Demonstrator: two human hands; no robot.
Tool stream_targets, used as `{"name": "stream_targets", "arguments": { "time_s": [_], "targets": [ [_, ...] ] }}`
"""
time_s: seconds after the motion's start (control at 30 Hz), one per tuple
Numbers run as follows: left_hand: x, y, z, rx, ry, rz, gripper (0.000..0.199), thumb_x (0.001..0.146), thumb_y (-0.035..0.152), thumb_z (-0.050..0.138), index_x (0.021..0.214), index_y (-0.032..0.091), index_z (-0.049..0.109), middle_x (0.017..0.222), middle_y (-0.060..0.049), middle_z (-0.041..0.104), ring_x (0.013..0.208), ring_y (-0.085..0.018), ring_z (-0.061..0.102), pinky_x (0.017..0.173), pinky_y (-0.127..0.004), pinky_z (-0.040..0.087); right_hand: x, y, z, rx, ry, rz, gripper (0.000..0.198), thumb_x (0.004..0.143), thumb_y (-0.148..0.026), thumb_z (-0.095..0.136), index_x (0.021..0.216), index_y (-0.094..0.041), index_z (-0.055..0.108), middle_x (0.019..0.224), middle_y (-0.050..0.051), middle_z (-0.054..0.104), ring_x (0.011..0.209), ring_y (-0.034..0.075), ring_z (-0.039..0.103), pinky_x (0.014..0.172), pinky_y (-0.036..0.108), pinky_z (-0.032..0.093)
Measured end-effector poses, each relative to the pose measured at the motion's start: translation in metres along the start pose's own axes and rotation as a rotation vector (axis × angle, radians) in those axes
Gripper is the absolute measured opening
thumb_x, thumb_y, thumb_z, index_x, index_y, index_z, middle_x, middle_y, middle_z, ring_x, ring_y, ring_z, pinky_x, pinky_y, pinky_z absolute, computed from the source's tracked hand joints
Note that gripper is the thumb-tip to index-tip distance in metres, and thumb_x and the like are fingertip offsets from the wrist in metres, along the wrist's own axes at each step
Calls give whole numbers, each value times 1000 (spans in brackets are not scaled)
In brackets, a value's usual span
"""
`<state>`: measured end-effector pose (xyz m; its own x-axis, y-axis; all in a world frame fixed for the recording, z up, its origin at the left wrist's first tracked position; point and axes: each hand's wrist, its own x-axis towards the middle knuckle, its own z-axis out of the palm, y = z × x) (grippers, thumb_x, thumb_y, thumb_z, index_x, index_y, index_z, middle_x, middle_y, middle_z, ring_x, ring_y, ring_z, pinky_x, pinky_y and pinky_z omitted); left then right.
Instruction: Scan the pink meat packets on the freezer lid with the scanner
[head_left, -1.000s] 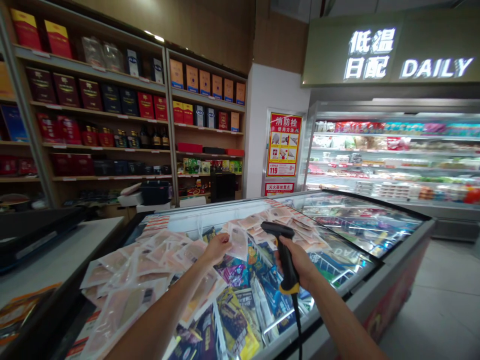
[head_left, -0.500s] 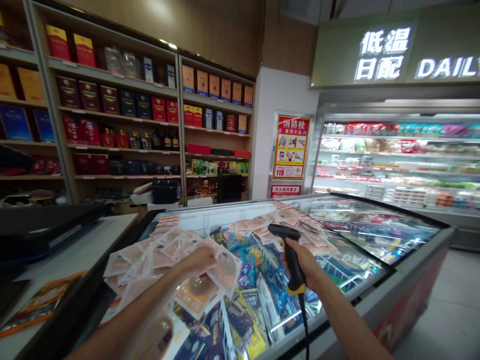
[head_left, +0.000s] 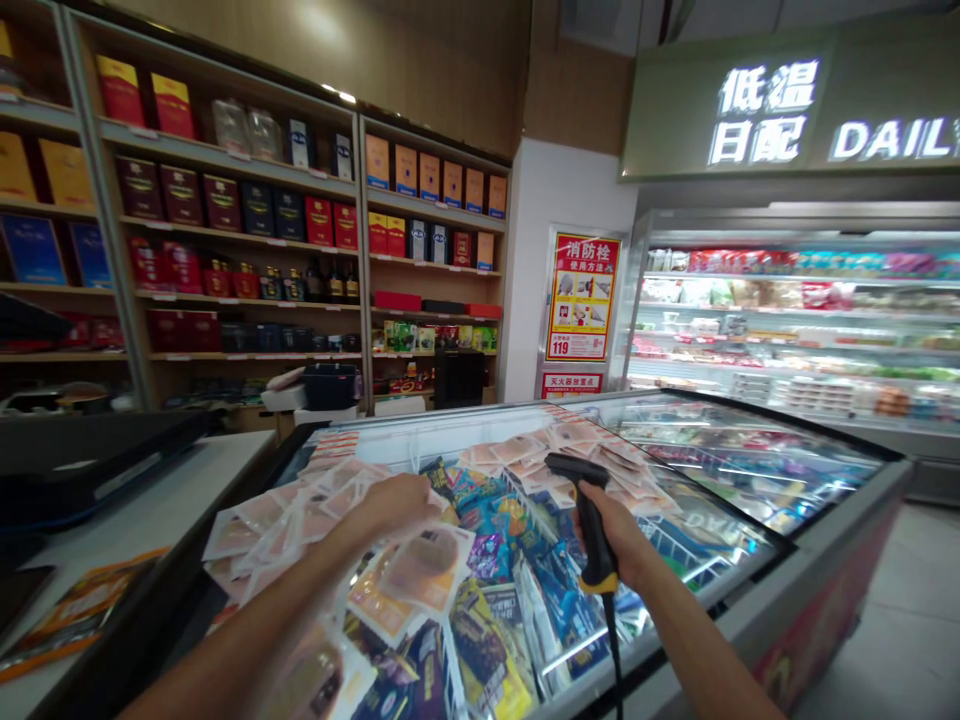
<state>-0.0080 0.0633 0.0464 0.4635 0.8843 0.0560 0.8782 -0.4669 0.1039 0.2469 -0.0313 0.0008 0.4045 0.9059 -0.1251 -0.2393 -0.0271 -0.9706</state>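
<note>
My right hand (head_left: 611, 525) grips a black and yellow barcode scanner (head_left: 592, 515) by its handle, with its head pointing left and its cord hanging down. My left hand (head_left: 401, 500) is over the pile of flat, clear-edged packets (head_left: 289, 520) on the freezer's glass top. Its fingers are curled, and their tips are hidden, so what they hold cannot be made out. Just below that hand lies a loose packet (head_left: 427, 565) with a brownish round print. A second spread of similar packets (head_left: 555, 455) lies behind the scanner.
Through the glass of the chest freezer (head_left: 757, 600) show colourful wrapped goods (head_left: 487, 650) in wire baskets. On the left, a counter (head_left: 172, 510) bears a black device (head_left: 97, 460) and an orange pouch (head_left: 82, 610). Shelves of boxes (head_left: 255, 210) and a lit chiller (head_left: 787, 300) stand behind.
The packet that was in my left hand now lies lower, beneath the hand. My left hand has shifted slightly up and left. The scanner has moved a little right and down.
</note>
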Motion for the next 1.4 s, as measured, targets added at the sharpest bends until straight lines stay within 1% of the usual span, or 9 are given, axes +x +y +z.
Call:
{"name": "stream_targets", "arguments": {
  "time_s": [0.2,0.37,0.57,0.7,0.87,1.1,1.17,1.27,1.4],
  "targets": [
    [59,47,30,-100,77,51,27,67,34,41,79,17,58,83,-8,64,77,-21,58,59,-26,39,3,-1,-8,-8,43,-29,28,66,-44,51,70,-15,49,45,-2,50,35,9,46,32,19,35],
    [107,69,64,-160,118,39,29,72,31,44,92,13,53,94,-9,60,85,-18,55,66,-27,41,6,-2,-19,-15,86,-37,29,65,-44,52,68,-16,48,47,-1,52,36,9,46,33,19,35],
    [138,85,81,-158,225,22,32,72,15,43,104,14,47,107,-11,51,101,-18,46,77,-25,38,13,-2,-26,-18,104,-52,29,67,-44,50,71,-16,47,45,-2,50,35,9,45,32,19,35],
    [152,90,87,-115,264,33,28,76,17,41,104,13,47,107,-10,51,101,-18,46,78,-30,39,17,0,-31,-23,106,-46,30,67,-45,50,70,-16,47,47,-2,51,36,8,45,33,19,34],
    [159,89,87,-67,231,75,27,80,31,40,92,12,53,91,-6,58,84,-15,54,75,-37,41,19,4,-36,-23,102,-47,30,66,-46,50,69,-16,47,47,-2,51,36,8,45,32,18,33],
    [134,108,81,-110,198,199,33,76,42,37,78,18,60,87,-7,62,89,-20,54,77,-31,38,15,0,-28,-21,118,-57,28,66,-43,50,69,-16,47,46,-3,50,35,8,45,32,19,34],
    [127,107,83,-140,188,162,38,73,48,37,80,18,59,91,-9,61,93,-23,53,76,-32,38,11,-2,-25,-13,118,-61,28,66,-43,51,69,-16,47,46,-3,50,35,8,45,32,18,33],
    [122,99,89,-198,164,13,46,70,49,42,95,12,54,99,-16,57,97,-28,49,74,-36,39,5,-3,-24,-12,103,-51,28,66,-44,51,70,-16,48,47,-2,51,36,8,46,32,18,34],
    [121,94,99,-315,51,-53,46,67,39,54,104,12,47,103,-12,54,96,-23,49,76,-36,39,-1,-2,-25,-30,105,-44,28,66,-43,51,69,-16,47,47,-2,51,36,8,46,33,19,35]
  ]
}}
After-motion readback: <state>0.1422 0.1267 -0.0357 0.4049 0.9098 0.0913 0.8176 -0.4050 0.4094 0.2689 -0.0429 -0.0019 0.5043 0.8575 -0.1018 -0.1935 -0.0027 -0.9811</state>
